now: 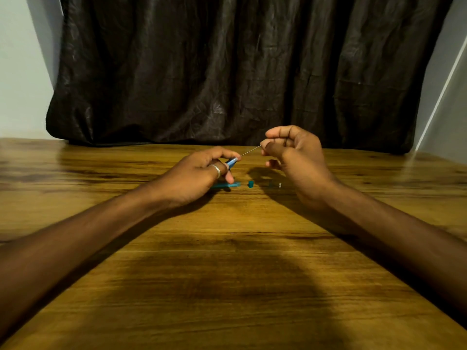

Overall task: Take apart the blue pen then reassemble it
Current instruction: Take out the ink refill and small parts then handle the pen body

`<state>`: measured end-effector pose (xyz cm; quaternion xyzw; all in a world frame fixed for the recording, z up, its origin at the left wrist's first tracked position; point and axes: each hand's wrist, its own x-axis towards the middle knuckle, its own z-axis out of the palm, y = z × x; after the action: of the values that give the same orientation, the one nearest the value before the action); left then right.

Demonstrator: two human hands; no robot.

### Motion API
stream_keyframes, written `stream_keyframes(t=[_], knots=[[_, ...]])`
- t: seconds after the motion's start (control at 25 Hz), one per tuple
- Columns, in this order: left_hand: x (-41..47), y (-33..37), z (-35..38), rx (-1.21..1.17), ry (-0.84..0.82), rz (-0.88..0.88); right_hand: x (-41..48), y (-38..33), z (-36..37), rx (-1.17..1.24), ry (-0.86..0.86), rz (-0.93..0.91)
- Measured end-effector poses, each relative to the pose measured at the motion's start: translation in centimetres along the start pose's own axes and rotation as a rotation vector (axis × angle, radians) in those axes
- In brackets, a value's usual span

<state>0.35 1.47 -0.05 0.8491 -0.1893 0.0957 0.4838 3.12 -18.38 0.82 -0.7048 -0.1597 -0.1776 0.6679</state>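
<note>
The left hand (199,173) rests above the wooden counter (227,274), left of its middle and toward the far edge, with a silver ring (216,170) on one finger. Its fingers (222,154) are closed around the blue pen barrel (232,161), which points up and to the right out of the grip. A thin pale refill (250,150) runs from the open end of the barrel, slanting upward to the right across the gap between the two hands.

On the counter just below the left hand lies a flat teal strip (227,184), part of it hidden under the hand; it looks like the pen's clip piece, though the view is too small to be sure. Just to the right of it stands a small teal cap-like part (250,184), apart from the strip. Farther right, in the shadow under the other hand, sits a tiny light-coloured piece (280,184).

The right hand (295,152) is raised above the counter, right of the middle, with its fingers (274,133) curled in and pinched narrow on the far end of the refill, thumb and forefinger meeting there.

Both forearms reach in from the near edge of the counter. Behind the far edge hangs a dark, creased curtain (240,66), with pale wall (20,72) on either side.
</note>
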Motion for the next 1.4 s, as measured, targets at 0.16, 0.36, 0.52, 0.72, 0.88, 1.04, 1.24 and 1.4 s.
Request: stream_keyframes(t=[0.16,0.36,0.52,0.72,0.88,1.04,1.24,1.4], knots=[[0.1,-0.1,0.1,-0.005,0.006,-0.003,-0.3,0.0,0.3,-0.044,-0.025,-0.035],[0.1,0.0,0.3,-0.026,0.003,-0.004,-0.7,0.4,1.1,-0.119,-0.078,-0.115],[0.2,-0.3,0.4,0.005,0.007,-0.019,-0.8,0.9,1.6,-0.165,-0.127,-0.174],[0.3,-0.4,0.2,0.072,0.04,-0.009,0.0,1.4,0.8,-0.255,-0.08,-0.203],[0.0,-0.2,0.2,0.089,0.057,-0.016,0.3,2.1,-0.4,-0.667,-0.096,-0.325],[-0.1,-0.2,0.3,0.086,0.066,-0.027,0.3,2.6,-0.5,-0.922,-0.299,-0.345],[0.0,-0.4,0.2,0.094,0.043,-0.022,0.1,2.7,-0.3,-0.962,-0.335,-0.405],[0.0,-0.8,-0.1,0.132,0.063,-0.013,0.1,2.9,-0.3,-0.957,-0.346,-0.391]])
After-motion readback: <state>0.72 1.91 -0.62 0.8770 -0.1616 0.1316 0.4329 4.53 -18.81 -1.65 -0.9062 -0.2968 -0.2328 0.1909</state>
